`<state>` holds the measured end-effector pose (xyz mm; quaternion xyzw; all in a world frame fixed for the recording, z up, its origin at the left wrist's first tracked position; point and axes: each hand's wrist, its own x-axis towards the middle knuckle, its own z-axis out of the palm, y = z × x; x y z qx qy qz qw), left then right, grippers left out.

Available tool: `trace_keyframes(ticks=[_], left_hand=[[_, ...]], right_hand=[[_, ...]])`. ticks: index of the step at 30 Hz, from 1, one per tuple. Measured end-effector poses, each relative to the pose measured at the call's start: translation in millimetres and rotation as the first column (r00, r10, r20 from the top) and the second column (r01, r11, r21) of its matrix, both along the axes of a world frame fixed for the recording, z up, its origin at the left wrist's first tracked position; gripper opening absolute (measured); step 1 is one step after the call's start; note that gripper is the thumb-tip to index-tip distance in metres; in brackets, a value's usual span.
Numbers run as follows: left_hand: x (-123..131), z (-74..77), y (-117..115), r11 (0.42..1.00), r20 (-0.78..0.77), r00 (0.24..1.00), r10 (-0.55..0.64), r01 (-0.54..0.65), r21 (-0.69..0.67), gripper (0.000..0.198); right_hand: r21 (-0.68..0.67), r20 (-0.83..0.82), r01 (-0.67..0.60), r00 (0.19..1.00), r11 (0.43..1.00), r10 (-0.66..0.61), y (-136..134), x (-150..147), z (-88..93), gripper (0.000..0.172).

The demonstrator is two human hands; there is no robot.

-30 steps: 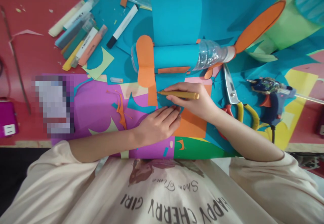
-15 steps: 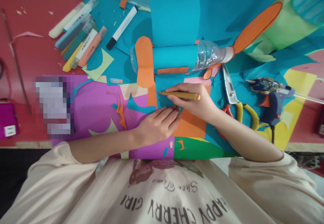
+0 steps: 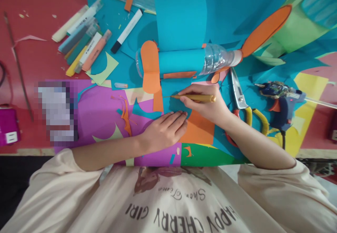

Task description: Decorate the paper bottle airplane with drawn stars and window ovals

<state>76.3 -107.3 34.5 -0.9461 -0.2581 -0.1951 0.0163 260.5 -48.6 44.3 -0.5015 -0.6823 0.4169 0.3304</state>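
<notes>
My right hand [image 3: 204, 101] grips a mustard-yellow marker pen [image 3: 201, 98], its tip on the blue paper wing [image 3: 171, 104] nearest me. A thin line runs leftward from the tip toward an orange paper strip [image 3: 158, 101]. My left hand [image 3: 165, 129] lies flat, fingers stretched over the near edge of that wing. Just beyond both hands rests a plastic bottle [image 3: 218, 58] wrapped in blue paper, with a second blue wing [image 3: 181, 13] on the far side. Orange paper pieces sit at both its ends, a rounded one [image 3: 151, 66] at the left and a long blade [image 3: 267, 31] by the cap.
Several markers [image 3: 81, 39] lie at the upper left, with a black-capped one [image 3: 126, 31] apart. Scissors [image 3: 239, 92] and a glue gun [image 3: 284, 108] with its cord lie to the right. A pixelated phone-like object [image 3: 58, 110] is on the left. Paper scraps surround my hands.
My right hand has drawn the marker to the right across the blue wing, and a thin line shows behind its tip. My left hand stays in place.
</notes>
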Motion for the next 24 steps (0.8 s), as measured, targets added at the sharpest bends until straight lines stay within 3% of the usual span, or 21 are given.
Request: trace_keyframes(ticks=[6,24], left_hand=[[-1.2,-0.9,-0.4,1.0,-0.01,1.0,-0.005,0.005,-0.01,0.02],[-1.2,-1.1,0.0,1.0,-0.018,1.0,-0.011,0.011,-0.014,0.019]], right_hand=[[-0.025,-0.044,0.022,0.999,0.999,-0.023,1.1,0.5,1.1,0.016],[0.056,0.076,0.097,0.992,0.994,-0.102,4.4,6.7,7.9,0.022]])
